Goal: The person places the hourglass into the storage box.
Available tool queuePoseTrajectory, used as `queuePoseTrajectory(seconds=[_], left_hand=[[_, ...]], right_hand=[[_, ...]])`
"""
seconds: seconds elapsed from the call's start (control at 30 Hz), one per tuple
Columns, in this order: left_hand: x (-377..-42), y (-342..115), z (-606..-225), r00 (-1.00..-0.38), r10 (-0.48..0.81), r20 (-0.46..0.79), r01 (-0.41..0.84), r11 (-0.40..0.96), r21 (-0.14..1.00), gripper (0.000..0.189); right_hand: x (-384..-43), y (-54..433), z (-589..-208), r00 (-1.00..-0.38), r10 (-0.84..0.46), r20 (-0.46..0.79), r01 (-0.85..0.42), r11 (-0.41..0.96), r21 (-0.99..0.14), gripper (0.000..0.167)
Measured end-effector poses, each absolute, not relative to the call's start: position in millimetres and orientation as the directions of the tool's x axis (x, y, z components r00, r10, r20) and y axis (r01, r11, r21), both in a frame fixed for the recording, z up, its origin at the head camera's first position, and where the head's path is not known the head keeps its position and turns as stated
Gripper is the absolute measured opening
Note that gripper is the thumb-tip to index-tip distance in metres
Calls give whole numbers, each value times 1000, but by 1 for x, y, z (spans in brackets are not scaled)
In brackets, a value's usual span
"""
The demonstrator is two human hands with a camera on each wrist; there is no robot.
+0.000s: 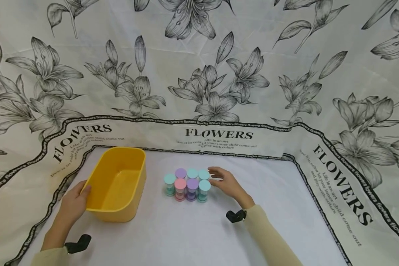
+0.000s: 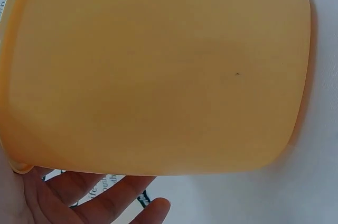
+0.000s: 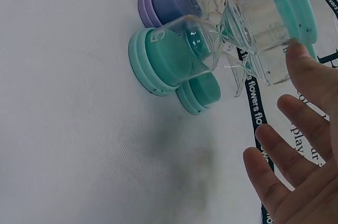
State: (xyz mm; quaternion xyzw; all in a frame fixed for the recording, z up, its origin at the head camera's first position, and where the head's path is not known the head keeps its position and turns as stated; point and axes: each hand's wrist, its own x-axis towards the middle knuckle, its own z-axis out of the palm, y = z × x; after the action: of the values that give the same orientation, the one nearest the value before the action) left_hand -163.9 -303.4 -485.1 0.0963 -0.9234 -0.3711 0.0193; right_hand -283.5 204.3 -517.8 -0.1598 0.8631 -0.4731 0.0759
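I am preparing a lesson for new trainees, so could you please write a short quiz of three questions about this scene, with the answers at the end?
1. Multiple choice: which cap colour appears on only one of the visible sand timers?
a) purple
b) teal
c) pink
2. True or false: the left hand grips the yellow tub.
3. Fill in the missing words: the sand timers have the person's ____ ____ nearest to them.

Key:
1. c
2. True; it holds the edge.
3. right hand
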Motion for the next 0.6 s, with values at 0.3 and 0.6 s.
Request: queuePoseTrajectory(seconds=[0.3, 0.6], left_hand=[[-165, -303, -483, -978, -196, -74, -193, 705, 682, 59], [-165, -304, -484, -977, -187, -101, -205, 696, 688, 62]], right_hand=[[-284, 198, -515, -924, -383, 26, -222, 478, -850, 48], [-286, 194, -516, -889, -455, 49, -286, 469, -836, 50]])
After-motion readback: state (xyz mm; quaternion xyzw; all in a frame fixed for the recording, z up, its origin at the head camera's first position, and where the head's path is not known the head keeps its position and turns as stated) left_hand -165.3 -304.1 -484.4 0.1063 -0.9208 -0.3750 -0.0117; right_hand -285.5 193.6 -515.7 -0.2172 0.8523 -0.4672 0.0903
